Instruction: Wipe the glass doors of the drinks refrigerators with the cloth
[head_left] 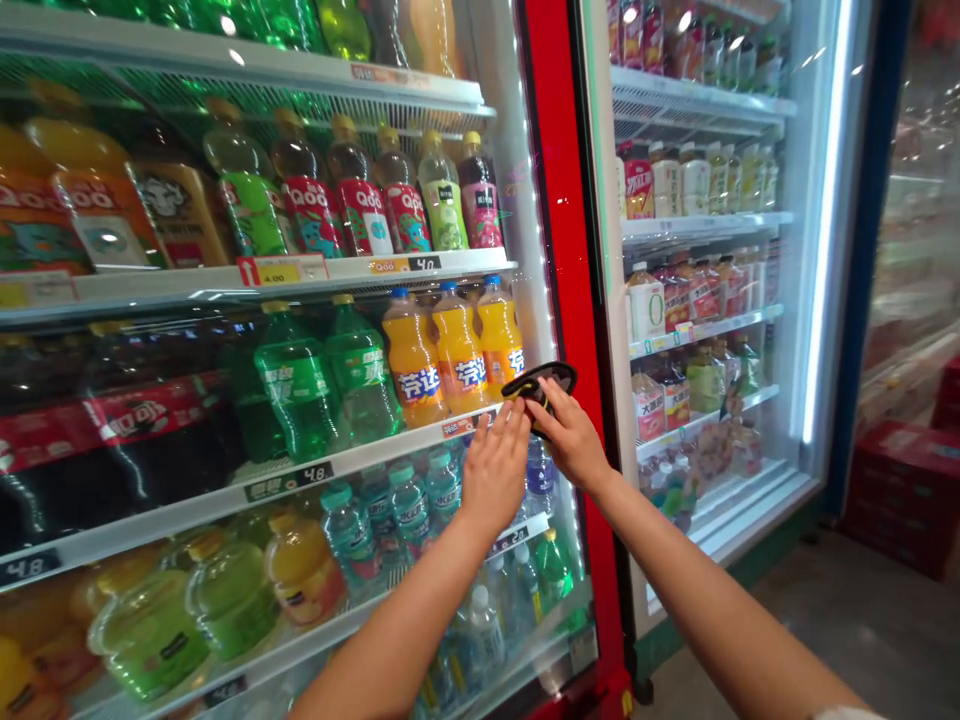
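At the right edge of the drinks cooler's glass door, a black oval object (538, 384) sits by the red door frame; I cannot make out exactly what it is. My right hand (570, 435) closes on it, fingers over its top and thumb bent beneath. Beside it, my left hand (495, 468) reaches up with fingers stretched out together, fingertips touching the object's lower left edge. Behind the glass, close to the hands, stand orange soda bottles (459, 345) with blue caps.
The red door frame (566, 200) runs upright beside my hands. Green soda bottles (296, 380) and dark cola bottles (150, 440) fill the shelf leftward. A second lit cooler (705, 225) with drinks stands at right. Red boxes (900, 490) are stacked at far right.
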